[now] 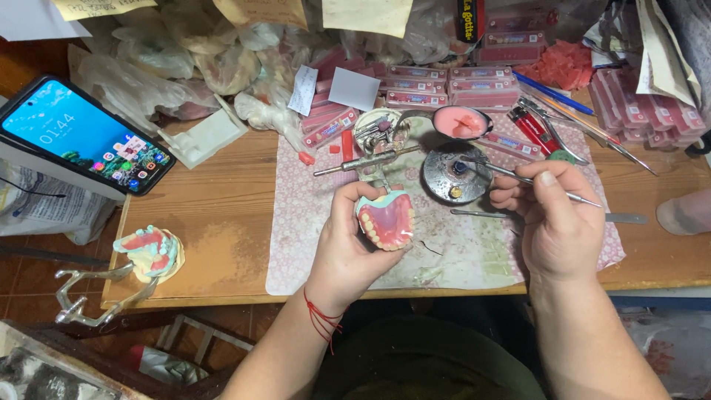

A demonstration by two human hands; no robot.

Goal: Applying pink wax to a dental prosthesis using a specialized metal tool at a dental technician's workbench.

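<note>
The left hand is cupped around a pink wax denture with its row of teeth facing up, gripped between thumb and fingers just above the edge of the bench. The right hand pinches a thin metal wax instrument like a pen, its tip reaching out to the round spirit burner that sits between the two hands and slightly beyond them. Past the burner lies a spoon of melted pink wax, and further right of the right hand a red lighter and some pliers. Far left of the left hand, a phone leans upright, and a second denture on an articulator stands near the bench corner.

To my eye, the risk is heat: an overheated tip could melt the wax too deep and shift a tooth, or hot wax might drip onto the patterned cloth or the holding fingers.
</note>
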